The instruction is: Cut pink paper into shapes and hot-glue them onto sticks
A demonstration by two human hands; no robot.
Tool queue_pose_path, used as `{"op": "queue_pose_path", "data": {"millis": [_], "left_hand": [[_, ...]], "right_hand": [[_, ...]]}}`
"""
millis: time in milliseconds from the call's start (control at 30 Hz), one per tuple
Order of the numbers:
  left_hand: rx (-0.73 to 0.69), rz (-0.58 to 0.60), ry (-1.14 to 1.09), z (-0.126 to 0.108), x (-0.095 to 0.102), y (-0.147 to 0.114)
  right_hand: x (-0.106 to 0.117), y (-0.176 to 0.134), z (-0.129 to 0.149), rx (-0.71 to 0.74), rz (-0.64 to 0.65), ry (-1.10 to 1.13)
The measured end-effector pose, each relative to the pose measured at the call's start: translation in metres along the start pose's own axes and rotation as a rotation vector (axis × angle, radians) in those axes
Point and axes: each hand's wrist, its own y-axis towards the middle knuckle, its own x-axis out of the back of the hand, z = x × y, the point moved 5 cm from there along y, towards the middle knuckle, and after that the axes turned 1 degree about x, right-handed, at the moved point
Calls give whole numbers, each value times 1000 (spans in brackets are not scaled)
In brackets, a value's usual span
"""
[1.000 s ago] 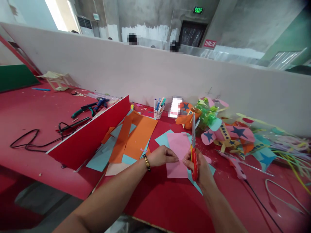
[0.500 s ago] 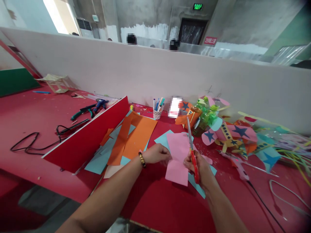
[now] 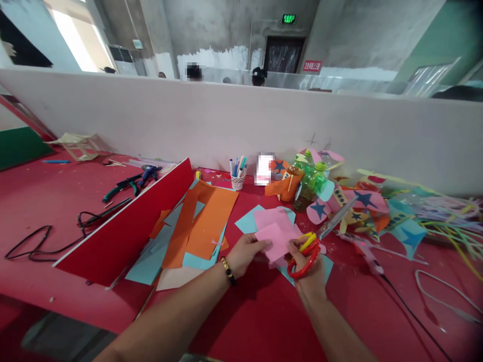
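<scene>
My left hand [image 3: 247, 254], a beaded bracelet at its wrist, pinches the left edge of a piece of pink paper [image 3: 278, 240]. My right hand [image 3: 311, 276] grips the paper's right edge and also holds a pair of scissors [image 3: 305, 266] with red and yellow handles, blades pointing up and right. More pink paper lies behind the front piece; whether it is one folded sheet or separate pieces, I cannot tell. Light blue paper [image 3: 245, 218] lies on the table underneath. Just left of my left hand is a stack with orange paper [image 3: 213, 216] on top.
Decorated plastic bottles [image 3: 311, 178] and a pink glue gun [image 3: 362, 251] with a cord are at the right. A pen cup [image 3: 237, 182] stands near the white partition [image 3: 211, 120]. A red board [image 3: 128, 226] stands upright left of the orange paper; pliers [image 3: 121, 187] lie beyond it.
The pink paper, earlier spread out long, now shows a smaller piece over the rest. The scissors have swung from upright to pointing right. My view has shifted slightly.
</scene>
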Motion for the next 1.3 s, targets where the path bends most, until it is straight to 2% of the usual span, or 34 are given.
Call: {"op": "queue_pose_path", "data": {"millis": [67, 200, 333, 433, 533, 667, 800, 933, 1000, 1133, 1300], "left_hand": [[-18, -63, -23, -1, 5, 1], [-26, -39, -18, -4, 4, 2], [-32, -96, 63, -8, 9, 1], [18, -25, 136, -9, 9, 1], [71, 63, 185, -8, 8, -1], [40, 19, 173, -11, 13, 1], [-20, -74, -24, -21, 23, 3], [-21, -103, -182, -29, 29, 1], [-19, -103, -219, -31, 29, -1], [-27, -103, -242, -34, 29, -2], [-31, -85, -195, -35, 28, -1]], "right_hand": [[0, 0, -2, 4, -9, 3], [0, 1, -4, 13, -32, 17], [-2, 0, -4, -40, -34, 12], [-5, -1, -3, -84, 0, 7], [-6, 0, 2, -31, 49, -19], [-6, -1, 9, -60, 118, 86], [-10, -25, 23, -175, 304, 282], [-6, -76, 25, -379, 492, 359], [-1, -101, 19, -489, 527, 352], [6, -128, 7, -593, 522, 284], [6, -114, 5, -504, 437, 267]]}}
